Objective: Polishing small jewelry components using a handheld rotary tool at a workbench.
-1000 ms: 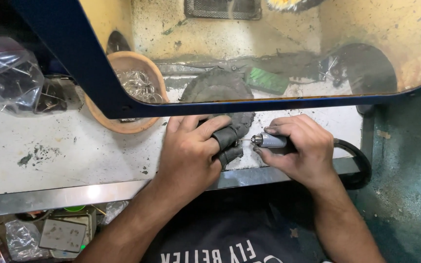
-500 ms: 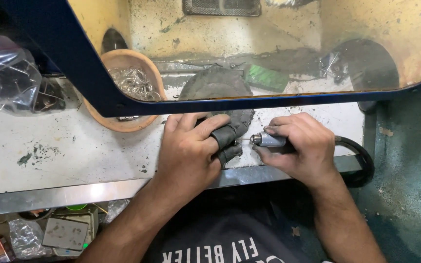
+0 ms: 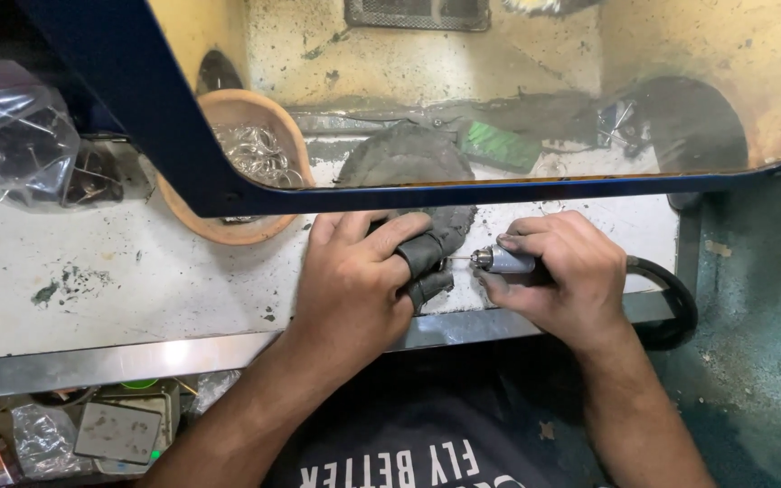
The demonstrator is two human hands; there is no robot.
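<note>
- Down at the near edge of the white counter (image 3: 119, 280), both hands work close together, just behind the metal strip (image 3: 137, 361) that runs along the front.
- The left hand (image 3: 354, 280) lies knuckles up, its fingers (image 3: 427, 258) wrapped in dark cloth covers and curled shut round something small; what it pinches is hidden.
- The right hand (image 3: 558, 276) has its fingers closed round a silver rotary tool (image 3: 503, 262), held level and pointing left, its thin bit reaching to the covered fingertips.
- A black hose (image 3: 671, 298) loops from behind the right hand past the counter's right edge.
- Above the hands, the blue frame (image 3: 517, 192) of a clear shield crosses the view, leaving only a narrow gap between it and the counter.
- A grey pad (image 3: 409, 158) sits just behind the left hand, partly under the shield.
- A tan bowl (image 3: 228, 230) holding metal rings (image 3: 255, 154) stands to the left, near the frame's slanting bar.
- Further left, open counter stretches to a crumpled plastic bag (image 3: 20, 149).
</note>
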